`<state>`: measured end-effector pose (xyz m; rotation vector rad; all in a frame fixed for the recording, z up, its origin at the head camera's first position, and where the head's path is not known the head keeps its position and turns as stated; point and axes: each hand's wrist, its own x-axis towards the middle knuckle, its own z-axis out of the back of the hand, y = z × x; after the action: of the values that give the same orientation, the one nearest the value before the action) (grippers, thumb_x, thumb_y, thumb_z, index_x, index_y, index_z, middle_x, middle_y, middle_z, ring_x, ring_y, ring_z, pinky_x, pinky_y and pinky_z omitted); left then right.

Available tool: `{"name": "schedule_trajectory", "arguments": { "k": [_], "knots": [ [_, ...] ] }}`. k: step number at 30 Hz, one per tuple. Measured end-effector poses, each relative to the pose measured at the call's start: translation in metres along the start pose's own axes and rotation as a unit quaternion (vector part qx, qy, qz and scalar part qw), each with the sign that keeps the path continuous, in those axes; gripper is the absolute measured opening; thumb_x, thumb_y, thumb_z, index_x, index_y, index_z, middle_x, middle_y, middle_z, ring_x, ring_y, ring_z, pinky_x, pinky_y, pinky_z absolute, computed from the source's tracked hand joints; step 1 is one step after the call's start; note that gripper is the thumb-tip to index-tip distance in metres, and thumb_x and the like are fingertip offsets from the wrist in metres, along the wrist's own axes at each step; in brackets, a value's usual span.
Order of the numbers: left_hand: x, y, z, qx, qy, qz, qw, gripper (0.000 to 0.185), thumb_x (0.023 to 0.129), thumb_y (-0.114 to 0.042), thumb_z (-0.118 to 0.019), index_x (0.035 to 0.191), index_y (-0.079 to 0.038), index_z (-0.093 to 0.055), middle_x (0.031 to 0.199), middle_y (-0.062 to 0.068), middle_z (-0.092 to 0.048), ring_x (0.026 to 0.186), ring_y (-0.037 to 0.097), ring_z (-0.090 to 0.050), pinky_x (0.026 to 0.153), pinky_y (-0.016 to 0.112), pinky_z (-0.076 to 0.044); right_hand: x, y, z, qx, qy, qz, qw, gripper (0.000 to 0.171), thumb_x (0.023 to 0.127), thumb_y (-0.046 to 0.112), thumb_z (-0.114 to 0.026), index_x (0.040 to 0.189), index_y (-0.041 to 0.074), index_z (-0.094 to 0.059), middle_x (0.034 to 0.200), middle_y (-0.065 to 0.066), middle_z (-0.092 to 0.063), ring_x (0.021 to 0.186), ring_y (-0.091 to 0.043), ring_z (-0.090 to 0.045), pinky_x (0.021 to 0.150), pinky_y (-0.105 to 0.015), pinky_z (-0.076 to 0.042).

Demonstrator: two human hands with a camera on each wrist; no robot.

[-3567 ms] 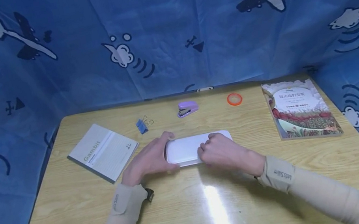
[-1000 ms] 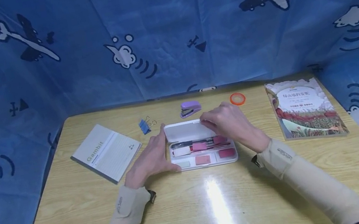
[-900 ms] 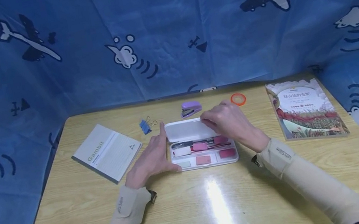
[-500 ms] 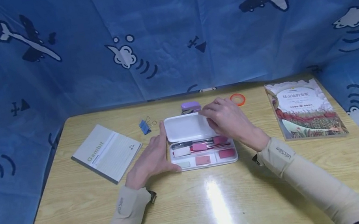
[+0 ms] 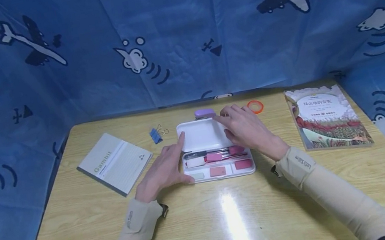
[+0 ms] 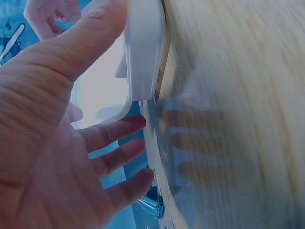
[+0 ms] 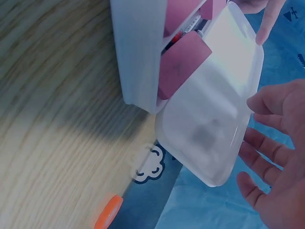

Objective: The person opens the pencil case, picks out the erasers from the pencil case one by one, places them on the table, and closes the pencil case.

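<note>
A white pencil case (image 5: pixel 221 176) lies on the table with its lid (image 5: pixel 201 135) raised and tilted back. Inside are a dark pen (image 5: pixel 196 154), thin red sticks and several pink, white and pale blocks (image 5: pixel 243 164). My left hand (image 5: pixel 162 170) spans the case's left end, thumb at the front corner and index finger at the lid's left side; its other fingers are straight in the left wrist view. At the lid's right side is my right hand (image 5: pixel 246 130), its loosely bent fingertips right at the lid's outer edge (image 7: pixel 245 129) in the right wrist view.
Behind the lid stands a purple stapler (image 5: pixel 204 113), partly hidden. A blue binder clip (image 5: pixel 156 136) and a notebook (image 5: pixel 113 164) lie to the left. An orange tape roll (image 5: pixel 255 106) and an illustrated book (image 5: pixel 327 117) are to the right. A blue curtain (image 5: pixel 177 79) borders the table.
The case was closed 3.6 seconds ago. Its lid has since swung up and back with my right hand at its edge, partly covering the stapler. My left hand has stayed at the left end.
</note>
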<state>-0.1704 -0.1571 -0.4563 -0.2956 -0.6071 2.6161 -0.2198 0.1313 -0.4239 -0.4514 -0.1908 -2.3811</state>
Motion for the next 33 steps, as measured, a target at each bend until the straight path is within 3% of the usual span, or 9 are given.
{"name": "schedule_trajectory", "arguments": {
  "k": [10, 17, 21, 24, 27, 33],
  "knots": [
    [-0.002, 0.000, 0.000, 0.007, 0.020, 0.012, 0.9997, 0.127, 0.070, -0.050, -0.090, 0.164, -0.011, -0.014, 0.163, 0.015, -0.037, 0.147, 0.034, -0.036, 0.124, 0.047, -0.032, -0.001, -0.004, -0.005, 0.005, 0.024, -0.009, 1.000, 0.065, 0.082, 0.010, -0.075, 0.144, 0.011, -0.056, 0.125, -0.014, -0.069, 0.115, -0.035, -0.064, 0.089, -0.049, -0.051],
    [-0.002, 0.000, 0.001, 0.008, 0.031, 0.022, 0.9992, 0.125, 0.071, -0.052, -0.088, 0.163, -0.011, -0.015, 0.165, 0.014, -0.033, 0.149, 0.034, -0.034, 0.125, 0.047, -0.031, -0.002, -0.005, -0.007, 0.006, 0.040, -0.018, 0.999, 0.064, 0.084, 0.011, -0.074, 0.145, 0.012, -0.056, 0.130, -0.013, -0.067, 0.119, -0.035, -0.062, 0.091, -0.050, -0.051],
    [-0.002, 0.001, 0.000, 0.013, 0.032, 0.022, 0.9992, 0.124, 0.072, -0.053, -0.087, 0.164, -0.011, -0.015, 0.166, 0.013, -0.033, 0.149, 0.034, -0.033, 0.125, 0.047, -0.031, -0.003, -0.002, -0.007, 0.017, 0.026, -0.019, 0.999, 0.061, 0.083, 0.011, -0.074, 0.142, 0.012, -0.058, 0.132, -0.014, -0.066, 0.121, -0.036, -0.061, 0.091, -0.051, -0.051],
    [-0.002, 0.003, 0.000, 0.018, 0.032, 0.020, 0.9991, 0.124, 0.072, -0.054, -0.087, 0.164, -0.011, -0.015, 0.165, 0.013, -0.033, 0.149, 0.033, -0.034, 0.125, 0.047, -0.032, -0.002, 0.006, -0.004, 0.030, 0.015, -0.013, 0.999, 0.053, 0.083, 0.012, -0.074, 0.136, 0.012, -0.064, 0.130, -0.013, -0.067, 0.121, -0.036, -0.061, 0.092, -0.052, -0.051],
    [-0.002, 0.004, 0.000, 0.019, 0.031, 0.019, 0.9992, 0.124, 0.072, -0.054, -0.087, 0.164, -0.012, -0.015, 0.165, 0.013, -0.034, 0.149, 0.033, -0.034, 0.124, 0.047, -0.032, 0.001, 0.019, 0.000, 0.040, 0.032, 0.000, 0.999, 0.039, 0.085, 0.015, -0.075, 0.124, 0.011, -0.071, 0.121, -0.010, -0.072, 0.114, -0.033, -0.065, 0.090, -0.052, -0.053],
    [-0.002, 0.001, 0.001, 0.018, 0.031, 0.020, 0.9992, 0.124, 0.072, -0.054, -0.087, 0.164, -0.012, -0.015, 0.164, 0.013, -0.036, 0.149, 0.034, -0.034, 0.124, 0.046, -0.032, 0.009, 0.049, -0.002, 0.059, 0.086, 0.047, 0.993, 0.008, 0.084, 0.016, -0.080, 0.091, 0.015, -0.077, 0.084, 0.001, -0.072, 0.079, -0.021, -0.065, 0.066, -0.038, -0.053]
  ]
}}
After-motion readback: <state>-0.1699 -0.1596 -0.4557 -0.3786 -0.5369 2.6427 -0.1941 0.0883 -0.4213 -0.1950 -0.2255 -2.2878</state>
